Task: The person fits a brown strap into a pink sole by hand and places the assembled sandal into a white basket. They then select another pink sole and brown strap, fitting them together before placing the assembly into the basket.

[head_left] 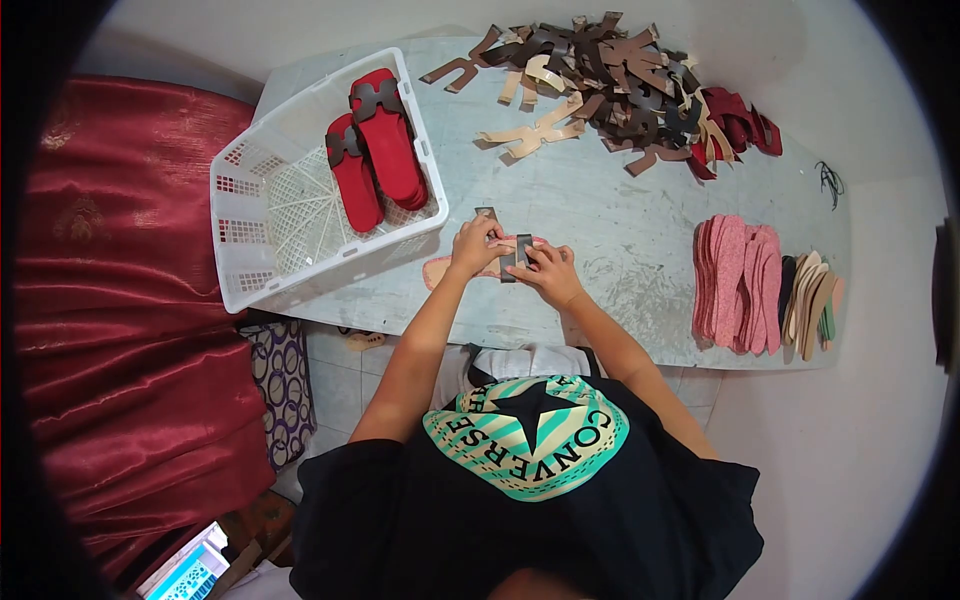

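A pink-edged sole with a tan face (437, 270) lies on the table near its front edge. Across it sits a dark brown strap (523, 258). My left hand (476, 243) is closed on the strap's left end, over the sole. My right hand (550, 272) presses its fingers on the strap's right part. Part of the sole and strap is hidden under both hands.
A white basket (330, 262) at the left holds red slippers (385, 150) with dark straps. Brown, cream and red strap pieces (630, 85) are heaped at the back. Pink soles (735, 285) and other soles (812, 300) stand in rows at the right of the table (620, 210).
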Demonstrator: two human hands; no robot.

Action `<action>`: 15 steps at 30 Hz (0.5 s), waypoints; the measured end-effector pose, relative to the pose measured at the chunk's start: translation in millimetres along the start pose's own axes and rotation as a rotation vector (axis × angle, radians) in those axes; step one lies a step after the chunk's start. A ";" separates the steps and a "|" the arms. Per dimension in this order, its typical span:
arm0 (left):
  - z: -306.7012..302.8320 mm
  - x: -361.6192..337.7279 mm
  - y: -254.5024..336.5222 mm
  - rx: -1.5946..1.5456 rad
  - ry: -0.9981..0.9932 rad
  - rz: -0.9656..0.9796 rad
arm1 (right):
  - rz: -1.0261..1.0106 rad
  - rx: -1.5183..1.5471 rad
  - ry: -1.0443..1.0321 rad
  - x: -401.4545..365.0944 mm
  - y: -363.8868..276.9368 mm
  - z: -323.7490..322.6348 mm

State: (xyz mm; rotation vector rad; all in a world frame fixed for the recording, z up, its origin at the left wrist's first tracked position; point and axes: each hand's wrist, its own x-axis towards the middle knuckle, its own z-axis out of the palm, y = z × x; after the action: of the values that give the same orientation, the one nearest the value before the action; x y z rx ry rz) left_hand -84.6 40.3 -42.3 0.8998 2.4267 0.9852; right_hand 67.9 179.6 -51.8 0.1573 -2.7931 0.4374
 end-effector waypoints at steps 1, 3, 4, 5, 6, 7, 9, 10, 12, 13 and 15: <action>-0.8 0.2 -0.9 -0.028 -0.022 -0.010 | -0.002 0.007 -0.010 -0.1 0.5 0.4; 1.0 1.0 -0.6 -0.059 -0.042 -0.018 | -0.006 0.010 -0.022 -0.1 1.4 -0.1; 2.7 1.0 -0.1 -0.174 0.080 0.002 | -0.006 0.018 -0.016 0.0 0.8 -0.9; 3.6 1.9 0.2 -0.287 0.203 0.021 | -0.008 0.026 -0.008 0.6 0.7 -2.0; 6.9 4.0 -4.2 -0.287 0.208 0.022 | -0.012 0.024 -0.007 0.3 2.1 -0.4; 10.4 5.4 -8.7 -0.277 0.323 -0.052 | -0.013 0.026 -0.011 -0.4 2.7 1.6; 15.6 8.8 -18.8 -0.264 0.440 -0.128 | -0.016 0.029 -0.015 -1.0 4.4 3.6; 17.0 12.0 -24.4 -0.199 0.378 -0.155 | -0.023 0.003 -0.022 -1.2 4.6 3.7; 16.3 16.3 -25.5 -0.131 0.317 -0.182 | -0.031 -0.022 -0.028 -1.4 5.0 4.1; 14.4 17.8 -21.0 -0.280 0.262 -0.210 | -0.022 0.002 -0.040 -2.0 4.8 4.1; 10.7 23.8 -17.6 -0.427 0.202 -0.236 | -0.009 0.026 -0.051 -1.2 4.8 3.4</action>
State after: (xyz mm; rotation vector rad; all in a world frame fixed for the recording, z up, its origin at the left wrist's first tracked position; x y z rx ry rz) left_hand -103.5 52.0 -64.7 0.3742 2.2726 1.4789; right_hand 67.4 183.2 -56.6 0.1895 -2.8361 0.4740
